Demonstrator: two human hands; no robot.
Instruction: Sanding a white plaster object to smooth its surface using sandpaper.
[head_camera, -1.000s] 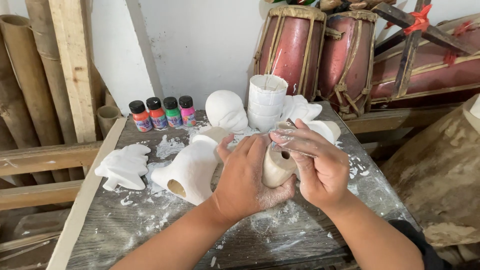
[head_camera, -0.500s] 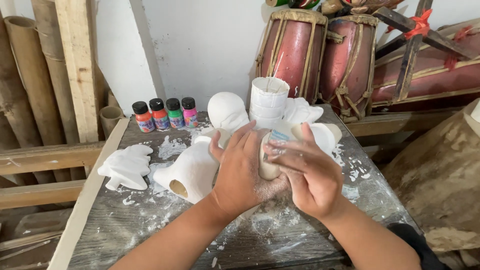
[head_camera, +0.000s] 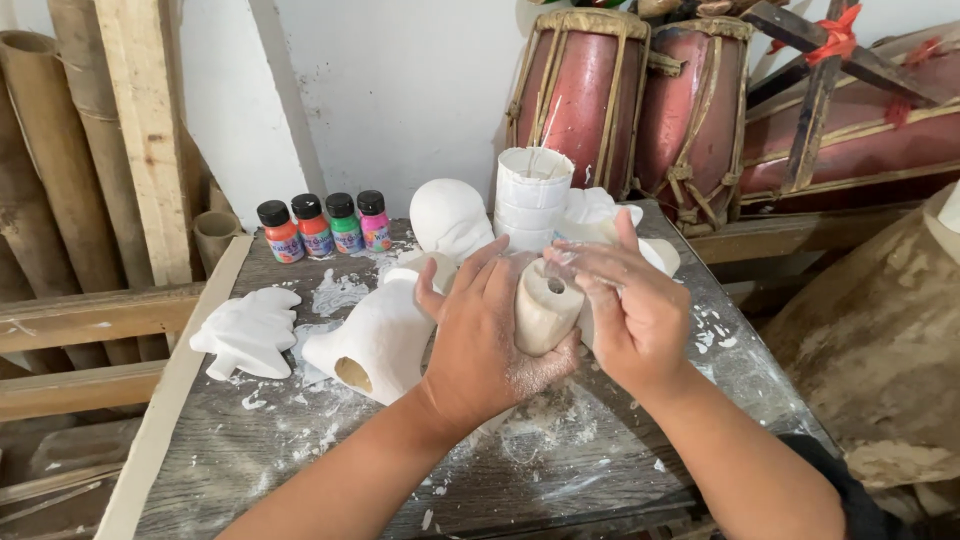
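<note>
My left hand (head_camera: 487, 335) grips a cream, tube-like plaster piece (head_camera: 541, 306) with a small hole in its top end, holding it above the dusty grey table (head_camera: 300, 450). My right hand (head_camera: 626, 306) rests against the piece's right side, fingers spread over its top. Just left of my hands lies a hollow white plaster cast (head_camera: 375, 335) on its side, opening toward me. A flat white plaster figure (head_camera: 248, 332) lies further left.
Several small paint bottles (head_camera: 325, 226) stand in a row at the table's back left. A white plaster head (head_camera: 449, 217) and a white ribbed cylinder mould (head_camera: 532, 190) stand behind my hands. Red drums (head_camera: 630, 105) lean at the back; bamboo and wooden planks (head_camera: 140, 130) line the left.
Both hands have shifted slightly while turning the cream plaster piece; the right hand's fingers now spread over its top. Other objects have not moved.
</note>
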